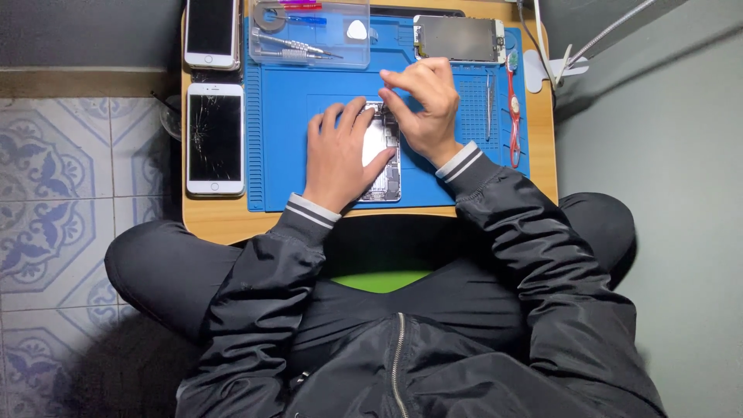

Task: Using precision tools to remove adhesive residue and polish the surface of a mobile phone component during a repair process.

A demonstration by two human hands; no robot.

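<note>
At centre frame, on blue repair mat (433, 179): opened phone chassis (381, 155), pinned flat under left hand (338, 155), palm spread, thumb along its right edge. Right hand (422, 104) pinched at chassis top, contents of pinch too small to tell. Likely light, rigid, delicate inside; best gripped by metal edges. Upper centre: clear plastic tray (309, 32) with screwdrivers, tape roll, white pick. Cracked phone (215, 138) at left.
</note>
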